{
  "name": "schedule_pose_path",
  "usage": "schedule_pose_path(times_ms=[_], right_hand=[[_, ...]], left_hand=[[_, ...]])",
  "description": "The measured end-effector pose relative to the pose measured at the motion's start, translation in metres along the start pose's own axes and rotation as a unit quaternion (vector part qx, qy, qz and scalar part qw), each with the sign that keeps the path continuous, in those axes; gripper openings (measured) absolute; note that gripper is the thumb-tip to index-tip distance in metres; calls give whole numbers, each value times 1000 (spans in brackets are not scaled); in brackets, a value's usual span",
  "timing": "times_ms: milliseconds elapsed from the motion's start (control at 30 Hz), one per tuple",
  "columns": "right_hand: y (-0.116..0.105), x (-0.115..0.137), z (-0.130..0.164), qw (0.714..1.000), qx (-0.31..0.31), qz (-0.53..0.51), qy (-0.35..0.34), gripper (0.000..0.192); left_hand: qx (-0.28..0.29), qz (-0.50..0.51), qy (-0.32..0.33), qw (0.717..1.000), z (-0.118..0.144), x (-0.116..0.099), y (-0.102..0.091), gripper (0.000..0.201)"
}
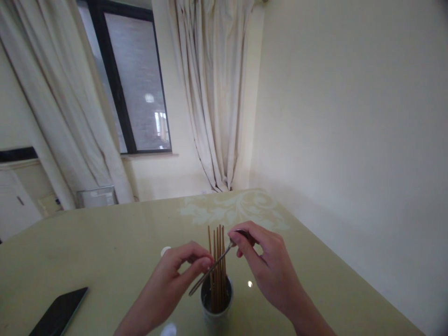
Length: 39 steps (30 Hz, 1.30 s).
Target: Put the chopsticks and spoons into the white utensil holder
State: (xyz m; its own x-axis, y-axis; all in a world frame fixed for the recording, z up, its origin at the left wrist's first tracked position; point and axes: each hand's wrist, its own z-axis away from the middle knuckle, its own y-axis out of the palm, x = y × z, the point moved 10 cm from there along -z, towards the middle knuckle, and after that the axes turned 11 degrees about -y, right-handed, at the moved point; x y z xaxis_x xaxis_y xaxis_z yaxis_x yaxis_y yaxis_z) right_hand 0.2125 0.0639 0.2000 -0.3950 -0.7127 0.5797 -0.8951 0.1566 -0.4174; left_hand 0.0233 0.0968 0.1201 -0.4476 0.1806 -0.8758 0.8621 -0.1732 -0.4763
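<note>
A metal spoon (224, 254) is held slantwise above a cup (217, 317), its bowl up at the right and its handle end down at the left. My right hand (268, 261) pinches the spoon at its bowl. At the handle, my left hand (182, 275) has thumb and forefinger closed together on it. Several thin brown chopsticks (219, 284) stand upright in the cup, just behind the spoon. The cup's lower part is cut off by the bottom of the view.
A dark phone (59, 312) lies on the pale green table (115, 252) at the front left. A small white object (165, 250) is partly hidden behind my left hand. The wall (350, 163) borders the table's right edge; curtains (217, 93) and a window (140, 84) are beyond.
</note>
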Motion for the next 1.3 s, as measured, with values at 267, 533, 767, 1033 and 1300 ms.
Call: schedule_pose_path(times_ms=[267,533,767,1033,1300], right_hand=[[24,-26,0,987,120,107,17,19],[74,-48,20,928,294,224,55,16],[69,-47,14,930,281,233,47,19],[46,-36,5,964,194,178,45,22],[27,-14,1,998,52,-15,32,36]], left_hand=[[-111,-314,-175,927,-47,132,-26,18],[-76,-465,-213,856,-47,178,-6,20],[-42,-462,-199,863,-48,168,10,24],[-71,-276,-185,940,-50,131,-3,20],[-95,-29,26,995,-9,2,-6,31]])
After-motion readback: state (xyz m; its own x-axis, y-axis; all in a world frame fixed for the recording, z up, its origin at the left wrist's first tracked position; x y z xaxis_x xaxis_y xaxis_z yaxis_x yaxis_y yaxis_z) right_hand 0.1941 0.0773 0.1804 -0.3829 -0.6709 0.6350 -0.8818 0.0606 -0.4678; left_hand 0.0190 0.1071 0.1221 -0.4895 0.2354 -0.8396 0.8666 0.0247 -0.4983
